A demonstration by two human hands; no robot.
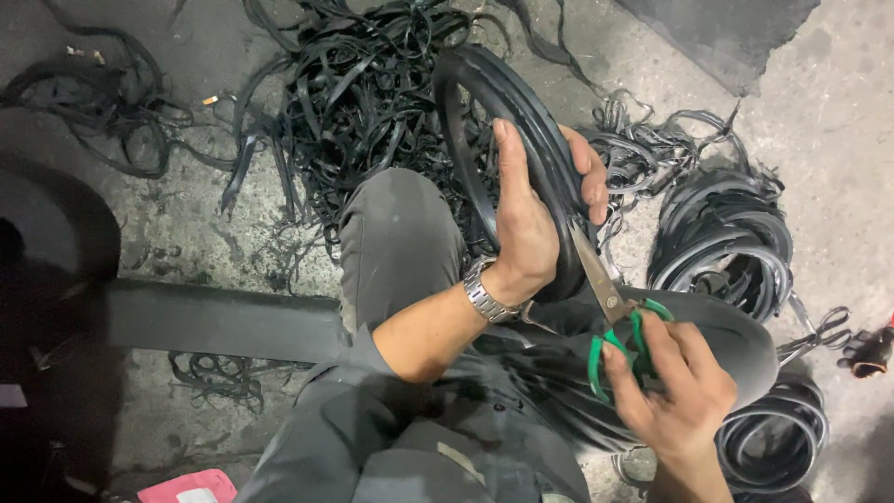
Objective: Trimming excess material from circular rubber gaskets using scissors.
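My left hand (pixel 533 216) grips a black rubber ring (pixel 484 84), held upright over my knee, fingers wrapped round its rim. A metal watch sits on that wrist. My right hand (pixel 672 384) holds green-handled scissors (pixel 615 312), fingers through the loops. The blades point up and meet the ring's lower edge just below my left hand.
A heap of black rubber strips (pixel 358 88) lies on the concrete floor ahead. Coiled black rings (pixel 722 237) are stacked at right, more (pixel 778 433) below them. A wide black rubber band (pixel 214 321) runs along the left. A second pair of scissors (pixel 819 331) lies at far right.
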